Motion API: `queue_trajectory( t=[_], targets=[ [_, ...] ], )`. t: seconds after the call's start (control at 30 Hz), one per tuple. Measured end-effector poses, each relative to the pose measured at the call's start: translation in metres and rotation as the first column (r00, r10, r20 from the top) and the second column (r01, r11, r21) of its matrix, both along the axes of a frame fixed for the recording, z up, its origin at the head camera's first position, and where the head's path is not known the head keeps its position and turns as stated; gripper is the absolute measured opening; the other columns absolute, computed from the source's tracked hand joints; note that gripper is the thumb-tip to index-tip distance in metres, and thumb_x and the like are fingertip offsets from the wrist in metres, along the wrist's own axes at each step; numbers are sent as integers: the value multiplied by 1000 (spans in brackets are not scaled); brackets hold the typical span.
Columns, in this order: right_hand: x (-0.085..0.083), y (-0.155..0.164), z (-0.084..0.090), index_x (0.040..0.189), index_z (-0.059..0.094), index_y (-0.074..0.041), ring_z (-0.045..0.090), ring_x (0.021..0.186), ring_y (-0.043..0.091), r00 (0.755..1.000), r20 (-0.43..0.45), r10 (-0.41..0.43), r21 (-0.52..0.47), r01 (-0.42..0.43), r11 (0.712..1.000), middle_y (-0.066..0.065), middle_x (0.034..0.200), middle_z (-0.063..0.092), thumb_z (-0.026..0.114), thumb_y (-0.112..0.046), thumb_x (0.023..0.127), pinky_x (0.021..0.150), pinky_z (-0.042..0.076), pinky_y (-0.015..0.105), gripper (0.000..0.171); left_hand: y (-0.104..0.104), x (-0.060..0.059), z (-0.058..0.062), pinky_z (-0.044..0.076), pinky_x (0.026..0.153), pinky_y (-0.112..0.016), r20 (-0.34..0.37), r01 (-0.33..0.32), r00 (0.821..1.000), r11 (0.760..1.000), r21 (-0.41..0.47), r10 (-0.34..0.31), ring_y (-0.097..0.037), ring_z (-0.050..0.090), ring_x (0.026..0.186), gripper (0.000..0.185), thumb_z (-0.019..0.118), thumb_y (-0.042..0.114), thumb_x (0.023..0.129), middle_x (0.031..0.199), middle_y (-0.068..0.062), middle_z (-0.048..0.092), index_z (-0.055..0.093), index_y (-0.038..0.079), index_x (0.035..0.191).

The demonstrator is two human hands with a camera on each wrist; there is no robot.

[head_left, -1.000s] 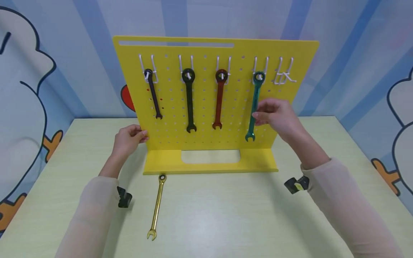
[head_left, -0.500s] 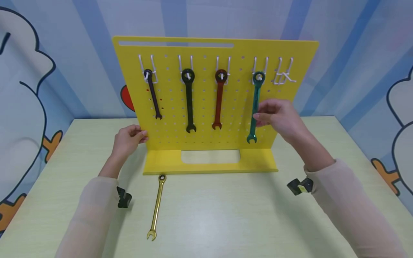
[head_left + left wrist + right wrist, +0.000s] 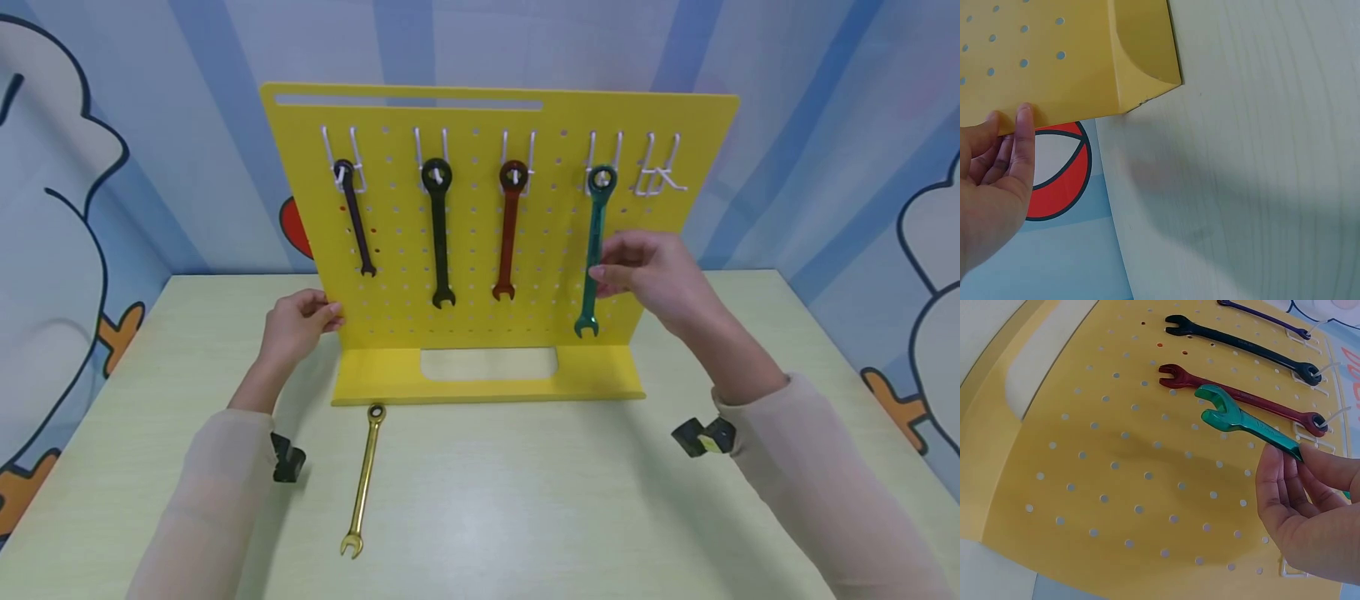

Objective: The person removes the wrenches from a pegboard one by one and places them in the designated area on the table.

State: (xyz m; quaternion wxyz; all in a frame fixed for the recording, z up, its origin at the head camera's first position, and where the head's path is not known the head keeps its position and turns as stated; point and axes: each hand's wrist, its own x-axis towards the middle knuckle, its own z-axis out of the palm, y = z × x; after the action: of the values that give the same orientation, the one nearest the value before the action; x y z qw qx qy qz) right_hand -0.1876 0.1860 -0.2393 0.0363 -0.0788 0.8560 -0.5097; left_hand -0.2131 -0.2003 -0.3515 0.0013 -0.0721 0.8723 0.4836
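Note:
My right hand pinches the shank of a green combination wrench between thumb and fingers. The wrench's ring end is at a white hook on the yellow pegboard, and its open end points down. In the right wrist view that green open end stands out from the board. My left hand grips the board's left edge, thumb in front, as the left wrist view also shows. A purple wrench, a black wrench and a red wrench hang on hooks to the left of the green one.
A gold wrench lies on the pale wooden table before the pegboard's base. At the board's far right is a bare white hook. Behind the table stands a blue wall with cartoon figures.
The green wrench's open end has swung slightly right and down, with my right hand and forearm shifting a little right. My left hand has kept its place on the board's edge.

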Motion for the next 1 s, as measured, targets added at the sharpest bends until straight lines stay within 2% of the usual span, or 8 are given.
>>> queue_trajectory(
  t=[0.2,0.57,1.0],
  targets=[
    [4,1,2,103,56,7,63,74,16,1000,-9,18,18,-18,1000,9,89,64,58,-6,90,72,53,26,19,0,0,0,51,83,-33,3,-1,1000,1000,2,1,-28,61,93,31,49,18,95,105,-22,59,54,-6,112],
    [10,-2,7,101,58,5,64,77,23,1000,-12,11,38,-11,999,10,88,64,58,-6,89,74,53,28,15,0,0,1,51,83,-33,2,3,1000,1000,2,-3,-29,61,93,31,49,18,95,105,-22,60,53,-6,114],
    [15,-8,5,99,58,6,64,74,24,999,-10,32,-2,-32,999,12,86,64,59,-2,88,78,53,34,14,-1,-1,-1,51,82,-33,-12,14,1000,1000,1,-13,-28,62,92,31,49,19,95,104,-22,60,54,-6,112]
  ],
)
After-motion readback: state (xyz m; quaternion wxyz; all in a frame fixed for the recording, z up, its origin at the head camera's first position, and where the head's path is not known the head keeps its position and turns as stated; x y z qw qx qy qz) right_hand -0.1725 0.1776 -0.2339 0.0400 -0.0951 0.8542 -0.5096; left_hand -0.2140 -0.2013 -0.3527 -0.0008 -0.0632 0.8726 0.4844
